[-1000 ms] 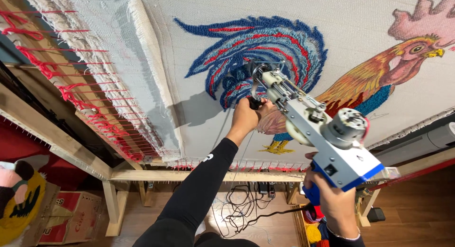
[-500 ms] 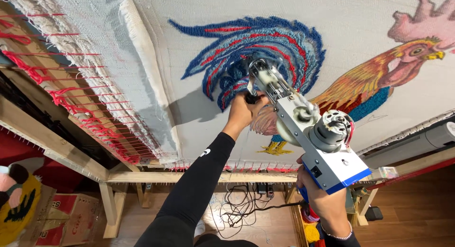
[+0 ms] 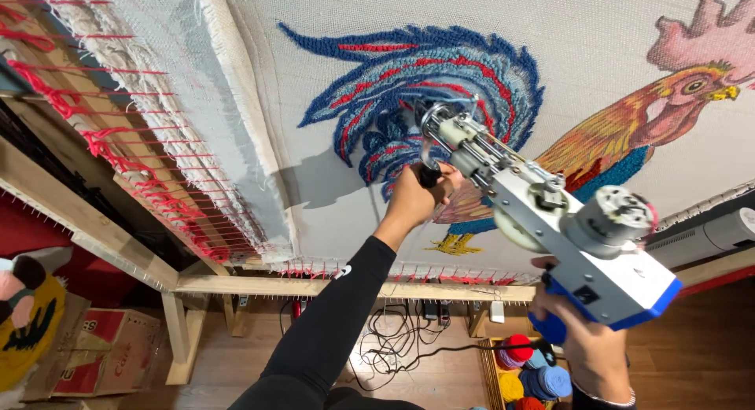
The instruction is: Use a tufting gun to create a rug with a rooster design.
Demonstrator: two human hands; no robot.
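Far left of both hands, a wooden frame [image 3: 102,237] runs on a slant, with red yarn [image 3: 118,154] laced along the edge of the stretched cloth [image 3: 330,79]. Below that corner sit a cardboard box [image 3: 94,359] and a stuffed toy [image 3: 27,315].

The left hand [image 3: 415,197], at the end of a black sleeve [image 3: 330,331], is closed in a fist round the black front handle [image 3: 429,176] of the tufting gun [image 3: 543,221]. The gun's nose [image 3: 436,119] lies just above this hand and presses against the cloth, inside the blue and red tail [image 3: 425,87] of a tufted rooster [image 3: 629,127]. Under the hand the rooster's yellow foot [image 3: 456,243] shows, and lower still a tangle of cables [image 3: 393,343] lies on the floor.

From that hand the gun slopes down and to the right, past its grey motor [image 3: 613,217], to the white and blue body [image 3: 621,288]. The right hand [image 3: 586,343] grips the blue rear handle from below, fingers wrapped shut round it. Just left of this hand, yarn balls [image 3: 523,363] sit in a crate. Above and right of it are the rooster's orange neck and pink comb [image 3: 708,40].
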